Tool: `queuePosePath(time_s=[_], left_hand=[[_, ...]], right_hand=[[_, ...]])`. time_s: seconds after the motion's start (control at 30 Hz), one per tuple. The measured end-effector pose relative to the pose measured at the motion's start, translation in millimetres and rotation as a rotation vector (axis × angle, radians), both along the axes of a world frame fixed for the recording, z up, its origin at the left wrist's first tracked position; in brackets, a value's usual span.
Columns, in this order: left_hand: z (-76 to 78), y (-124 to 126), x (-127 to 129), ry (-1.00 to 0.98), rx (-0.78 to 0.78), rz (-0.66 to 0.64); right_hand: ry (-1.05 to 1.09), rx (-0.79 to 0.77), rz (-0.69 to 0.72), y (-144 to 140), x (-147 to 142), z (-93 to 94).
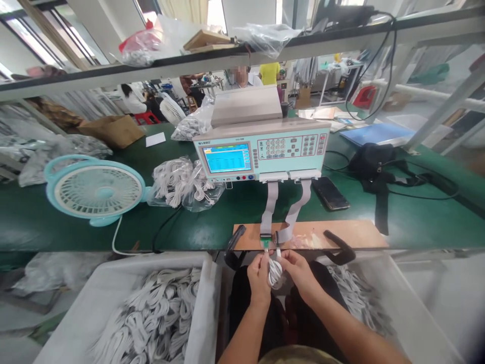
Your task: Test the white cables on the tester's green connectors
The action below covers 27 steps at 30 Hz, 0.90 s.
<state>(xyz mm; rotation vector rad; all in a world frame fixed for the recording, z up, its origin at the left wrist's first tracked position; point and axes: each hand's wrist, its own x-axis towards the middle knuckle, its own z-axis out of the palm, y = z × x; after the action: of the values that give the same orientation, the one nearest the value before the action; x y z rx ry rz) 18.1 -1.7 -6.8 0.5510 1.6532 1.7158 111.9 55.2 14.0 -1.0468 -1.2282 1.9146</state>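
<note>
Nearest to us, our left hand (pixel 259 275) and right hand (pixel 299 270) met just below the front edge of the bench (pixel 409 222), and between them we held a small coiled white cable (pixel 275 273); the fingers of both hands were closed on it, the left pinching the upper end and the right steadying the coil from the side. The cable's end stood just under the green connector (pixel 266 241) at the edge of the brown board (pixel 352 233), so the step in hand looked to us like seating a plug, and we judged it was best done with the plug held square to the socket and pushed straight up, the coil kept slack so it did not drag the end sideways. Whether the plug was already in, we could not tell. To either side sat white bins, the left bin (pixel 102 303) heaped with more coiled cables and the right bin (pixel 413 313) holding fewer. Two grey ribbon leads (pixel 270 207) climbed from the board to the pale green tester (pixel 261 151), whose blue screen (pixel 227 157) was worth a glance once the plug was home. A phone (pixel 330 193) lay right of the leads, bagged cables (pixel 185 183) and a small fan (pixel 94 189) to the left, and other people sat well beyond.
</note>
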Motion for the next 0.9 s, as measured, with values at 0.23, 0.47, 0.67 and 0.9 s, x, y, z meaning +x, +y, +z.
queuePosePath(time_s=[0.23, 0.47, 0.67, 0.9], left_hand=[[3.0, 0, 1, 0.006, -0.020, 0.046], [-6.6, 3, 1, 0.052, 0.017, -0.008], [27.9, -31, -26, 0.317, 0.015, 0.014], [-0.5, -192, -145, 0.813, -0.878, 0.156]], right_hand=[[0.028, -0.008, -0.016, -1, 1, 1.9], [0.039, -0.031, 0.005, -1, 1, -4.2], [-0.074, 0.015, 0.022, 0, 4, -11.8], [-0.091, -0.018, 0.025, 3, 5, -20.4]])
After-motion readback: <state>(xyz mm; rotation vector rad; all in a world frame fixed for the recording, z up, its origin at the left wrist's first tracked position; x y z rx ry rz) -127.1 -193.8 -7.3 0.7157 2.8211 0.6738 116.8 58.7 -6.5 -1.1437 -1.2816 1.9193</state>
